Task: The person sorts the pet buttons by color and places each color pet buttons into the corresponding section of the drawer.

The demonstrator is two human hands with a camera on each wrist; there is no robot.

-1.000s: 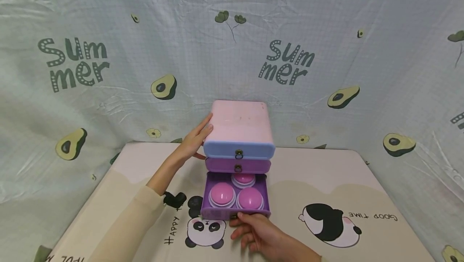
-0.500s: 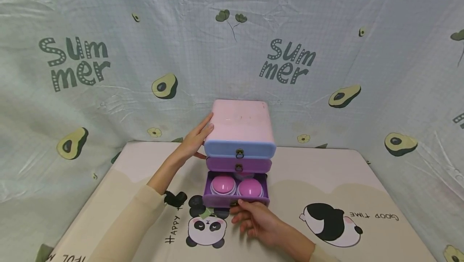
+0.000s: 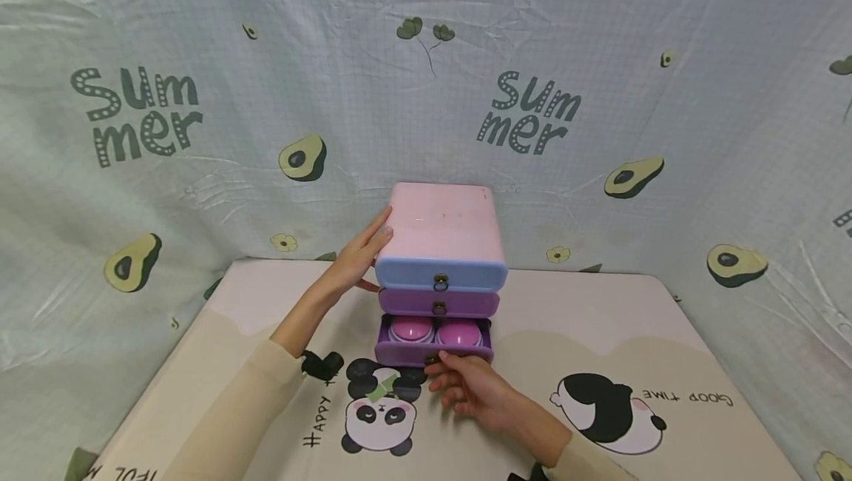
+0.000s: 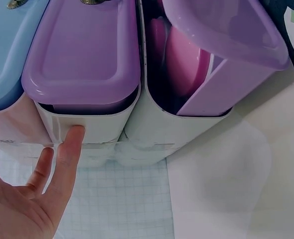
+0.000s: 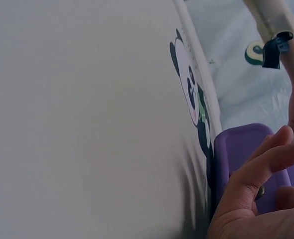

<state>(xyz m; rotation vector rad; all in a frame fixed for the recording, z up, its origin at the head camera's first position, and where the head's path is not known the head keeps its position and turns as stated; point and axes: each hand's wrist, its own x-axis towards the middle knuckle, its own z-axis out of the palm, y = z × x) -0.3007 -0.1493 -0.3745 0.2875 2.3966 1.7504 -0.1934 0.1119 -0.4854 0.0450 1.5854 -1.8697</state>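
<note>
A small chest of drawers has a pink top, a blue upper drawer and a purple middle drawer, both pushed in. Its purple bottom drawer stands partly out. Inside sit two pink dome-topped round things with whitish rims. My left hand rests against the chest's left side, fingers spread; in the left wrist view a fingertip touches the white casing. My right hand is at the bottom drawer's front, thumb pressed by the small knob, other fingers loosely bent below.
The chest stands near the back edge of a table covered with a panda-print mat. A sheet printed with avocados and "summer" hangs behind and around it.
The bottom drawer has slid inward, with my right hand moving forward along with it. A third pink dome at the back has gone out of sight. My left hand stays put.
</note>
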